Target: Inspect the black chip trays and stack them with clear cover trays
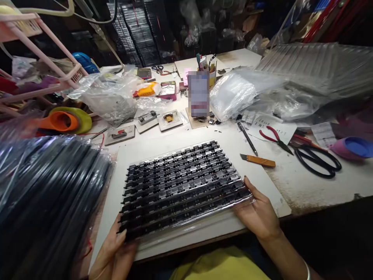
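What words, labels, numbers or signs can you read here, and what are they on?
Handwritten note under red-handled pliers: apparently "月22日"; the remaining writing is unclear.
Paper slip: marks too small.
Upright phone screen: pixelated, unreadable.
Black parts between the hands: no readable text.

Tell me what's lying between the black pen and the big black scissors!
The head view shows red-handled pliers there, partly on a paper with writing. An orange cutter lies a little nearer the camera.
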